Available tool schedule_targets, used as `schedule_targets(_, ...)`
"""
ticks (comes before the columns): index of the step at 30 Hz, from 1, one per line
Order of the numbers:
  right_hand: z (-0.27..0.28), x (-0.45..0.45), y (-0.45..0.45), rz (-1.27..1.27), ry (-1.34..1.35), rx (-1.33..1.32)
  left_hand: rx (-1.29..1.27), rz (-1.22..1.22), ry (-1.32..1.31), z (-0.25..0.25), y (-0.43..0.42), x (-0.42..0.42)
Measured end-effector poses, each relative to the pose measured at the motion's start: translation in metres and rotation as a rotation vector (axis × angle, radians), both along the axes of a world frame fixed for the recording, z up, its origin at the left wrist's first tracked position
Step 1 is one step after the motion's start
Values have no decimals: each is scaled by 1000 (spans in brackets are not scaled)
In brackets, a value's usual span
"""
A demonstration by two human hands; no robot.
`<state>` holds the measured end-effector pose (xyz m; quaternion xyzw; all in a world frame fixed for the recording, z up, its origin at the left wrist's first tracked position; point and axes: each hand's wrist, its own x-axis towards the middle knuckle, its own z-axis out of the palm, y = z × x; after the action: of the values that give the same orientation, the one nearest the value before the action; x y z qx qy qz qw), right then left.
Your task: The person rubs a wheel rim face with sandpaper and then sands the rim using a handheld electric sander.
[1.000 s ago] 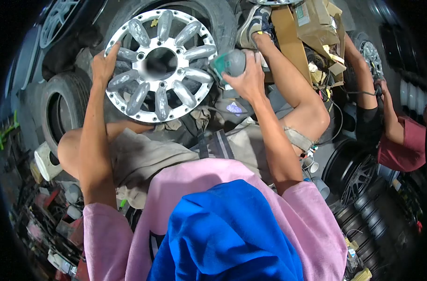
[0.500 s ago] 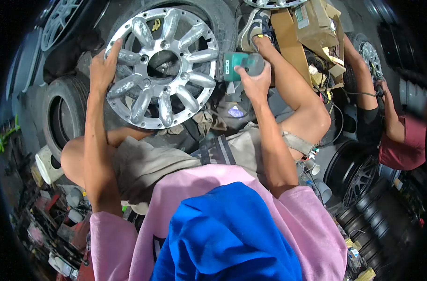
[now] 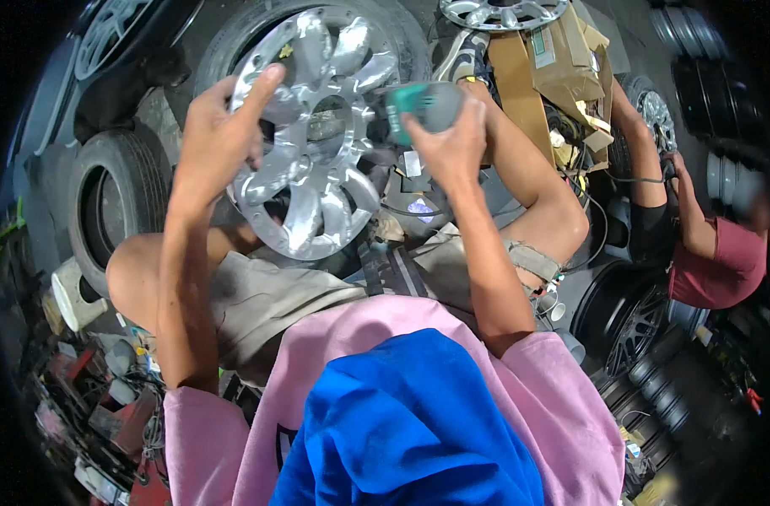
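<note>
A bare silver alloy wheel (image 3: 321, 185) with thick spokes stands tilted in front of me, smeared by motion. It leans over a tyre that lies behind it. My left hand (image 3: 220, 139) is at the wheel's left rim, its thumb side over the edge and some fingers hidden. My right hand (image 3: 452, 139) grips a teal and grey power tool (image 3: 414, 110), blurred, just right of the wheel's rim. Whether the tool touches the metal I cannot tell.
An open cardboard box (image 3: 511, 84) stands beyond my right leg, with another alloy wheel (image 3: 503, 13) behind it. A tyre (image 3: 115, 211) stands at left near a dark dog (image 3: 136, 97). At right, a co-worker's hand (image 3: 673, 164) is near another wheel (image 3: 655, 118).
The wheel has turned from nearly face-on to a steep tilt, its left rim shifting right. My left hand has moved right and turned; the tool has shifted slightly and blurred.
</note>
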<state>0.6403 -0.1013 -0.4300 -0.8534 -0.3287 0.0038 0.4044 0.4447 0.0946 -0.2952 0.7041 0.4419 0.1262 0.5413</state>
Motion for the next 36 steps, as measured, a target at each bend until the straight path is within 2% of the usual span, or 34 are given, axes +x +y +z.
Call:
schedule_targets(3,-21,25,-15,-67,56,-18,-100,89,-193,-1,-12,9)
schedule_targets(6,-22,25,-20,-74,36,-53,-68,76,-146,3,-9,16)
schedule_targets(10,9,5,-5,72,0,9,-50,115,-96,3,-3,25)
schedule_targets(13,34,6,1,247,22,-202,3,51,-76,9,-5,35)
schedule_targets(16,36,14,-2,188,2,-198,13,18,-53,9,-5,36)
schedule_targets(18,13,30,-6,155,-53,-176,129,18,-64,3,-9,37)
schedule_targets(20,2,42,-10,74,-70,-201,104,9,-33,8,-16,41)
schedule_targets(24,33,22,-8,97,14,-240,156,-5,-57,9,-23,44)
schedule_targets(27,39,5,-1,171,-8,-192,189,-8,-59,11,-22,47)
schedule_targets(30,45,4,-2,127,19,-253,185,-12,-46,9,-20,41)
schedule_targets(36,14,42,-3,-20,65,-307,184,-9,-27,9,-25,39)
